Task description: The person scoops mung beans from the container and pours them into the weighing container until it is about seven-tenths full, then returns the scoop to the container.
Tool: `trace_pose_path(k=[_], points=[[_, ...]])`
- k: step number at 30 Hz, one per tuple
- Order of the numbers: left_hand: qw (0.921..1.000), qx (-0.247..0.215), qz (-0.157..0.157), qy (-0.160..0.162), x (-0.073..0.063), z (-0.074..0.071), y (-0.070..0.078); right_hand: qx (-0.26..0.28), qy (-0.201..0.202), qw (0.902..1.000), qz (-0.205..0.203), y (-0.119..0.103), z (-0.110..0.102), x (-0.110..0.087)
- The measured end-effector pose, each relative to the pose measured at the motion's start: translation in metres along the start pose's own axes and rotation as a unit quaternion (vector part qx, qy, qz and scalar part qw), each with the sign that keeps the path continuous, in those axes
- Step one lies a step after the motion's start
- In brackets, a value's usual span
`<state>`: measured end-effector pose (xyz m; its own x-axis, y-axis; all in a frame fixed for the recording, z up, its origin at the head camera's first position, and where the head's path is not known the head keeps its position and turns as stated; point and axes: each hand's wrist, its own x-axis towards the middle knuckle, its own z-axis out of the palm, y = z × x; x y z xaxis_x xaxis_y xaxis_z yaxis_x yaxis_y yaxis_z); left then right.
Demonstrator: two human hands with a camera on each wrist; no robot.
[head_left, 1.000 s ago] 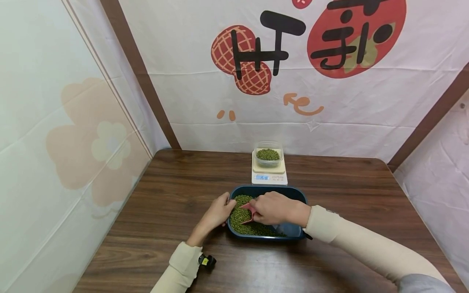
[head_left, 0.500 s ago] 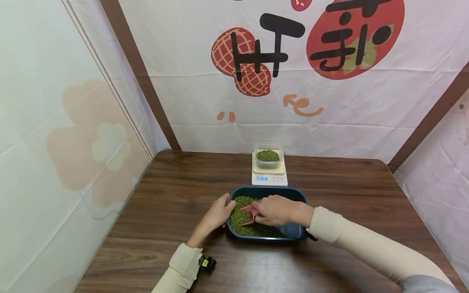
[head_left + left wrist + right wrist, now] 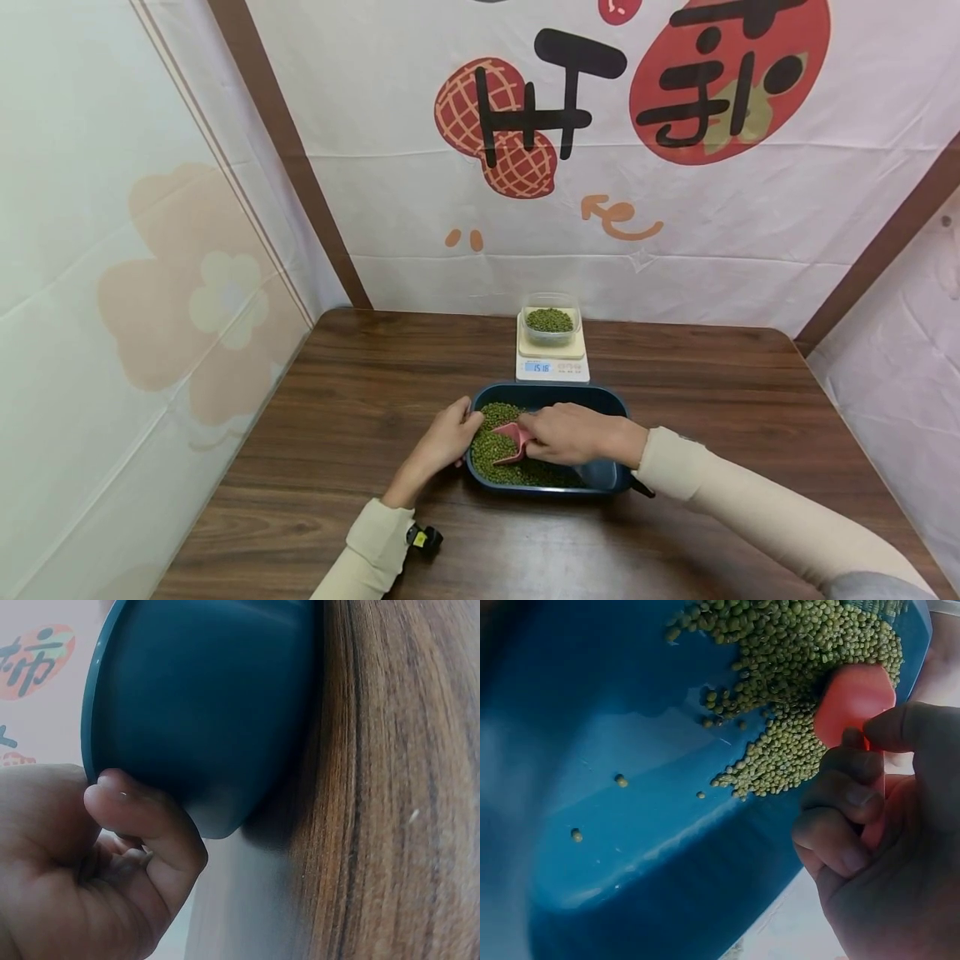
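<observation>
A blue oblong tub (image 3: 547, 490) stands on the table, with green mung beans (image 3: 492, 473) heaped toward its left end. My left hand (image 3: 444, 433) grips the tub's left rim; in the left wrist view its fingers curl against the tub's outer wall (image 3: 202, 697). Inside the tub, my right hand (image 3: 576, 433) holds a pink scoop (image 3: 855, 705) by its handle. The scoop's mouth points left, down among the beans, and beans lie within it. Part of the handle is hidden by my fingers. A few stray beans dot the tub's bare floor.
Just behind the tub sits a white kitchen scale (image 3: 528, 375) with a lit display. On it rests a clear plastic container (image 3: 551, 336) partly filled with green beans. A printed cloth (image 3: 405, 208) hangs behind the wooden table (image 3: 360, 400).
My right hand has shifted slightly to the right with the scoop, which now sits a little more level in the beans. The left hand keeps its place on the rim.
</observation>
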<state>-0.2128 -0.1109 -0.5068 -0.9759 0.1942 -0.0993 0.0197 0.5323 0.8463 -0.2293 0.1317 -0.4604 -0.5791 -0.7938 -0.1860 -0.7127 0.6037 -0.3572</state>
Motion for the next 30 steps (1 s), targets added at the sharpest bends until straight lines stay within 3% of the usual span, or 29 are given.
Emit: trace_pose_path(k=[30], points=[[1.0000, -0.001, 0.002, -0.004, 0.000, 0.001, 0.001, 0.045, 0.045, 0.9978, -0.016, 0.024, 0.006, -0.026]])
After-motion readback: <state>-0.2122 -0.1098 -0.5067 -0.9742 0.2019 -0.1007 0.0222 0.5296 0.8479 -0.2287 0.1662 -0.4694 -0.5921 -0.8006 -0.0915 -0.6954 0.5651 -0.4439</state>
